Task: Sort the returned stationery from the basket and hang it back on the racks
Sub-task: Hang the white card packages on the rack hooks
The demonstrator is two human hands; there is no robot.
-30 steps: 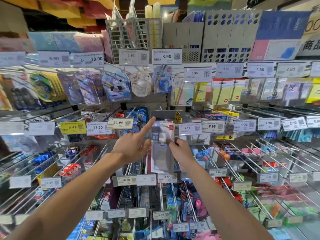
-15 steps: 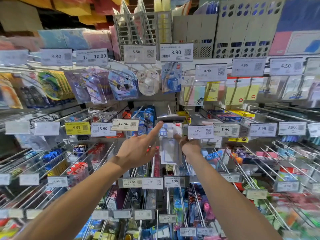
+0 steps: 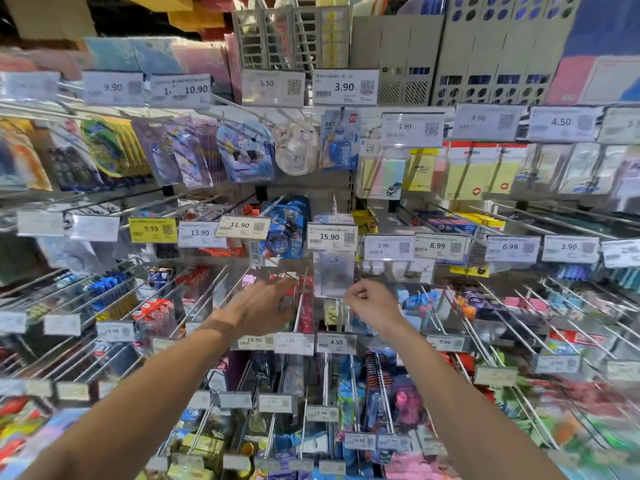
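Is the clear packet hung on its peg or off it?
On, it seems: clear packet hangs straight below the 15.90 tag, top hidden behind it; right hand at its lower corner.

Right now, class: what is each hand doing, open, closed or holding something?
Left hand: open, holding nothing.
Right hand: fingers curled at the lower corner of the packet; whether it grips cannot be told.

A: How many hands?
B: Two: one left hand [image 3: 258,306], one right hand [image 3: 372,304].
A: Yellow tags with a readable price?
B: One yellow price tag [image 3: 152,229], marked 9.99.
A: Clear packets by the hands?
B: One clear packet [image 3: 333,275]
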